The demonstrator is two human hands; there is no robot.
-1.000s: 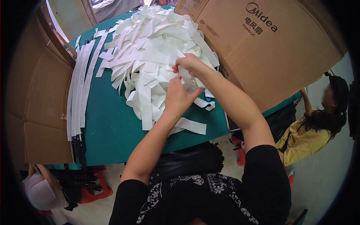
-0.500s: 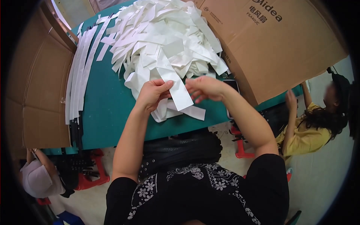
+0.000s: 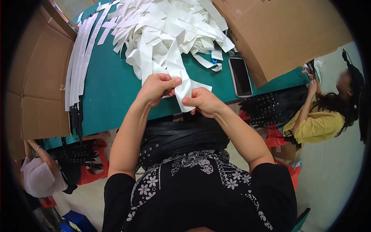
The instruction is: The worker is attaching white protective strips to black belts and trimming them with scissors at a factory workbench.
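A white strip [image 3: 182, 86] runs from the big heap of white strips [image 3: 170, 29] down to the near edge of the green table [image 3: 112, 92]. My left hand [image 3: 156, 88] pinches the strip's upper part between thumb and fingers. My right hand [image 3: 203, 101] grips its lower end. Both hands hover over the table's front edge, close together. Black studded material [image 3: 181, 135] lies across my lap below the hands.
A neat row of long white strips [image 3: 79, 54] lies at the table's left, with black straps [image 3: 76, 116] hanging below. A phone [image 3: 240, 76] rests right of the heap. Cardboard boxes [image 3: 286, 34] flank the table. One person sits at the right [image 3: 320, 120], another low left [image 3: 38, 174].
Both hands have come back from the heap toward the table's front edge, drawing one white strip out with them. The phone and the box's lower edge have come into view.
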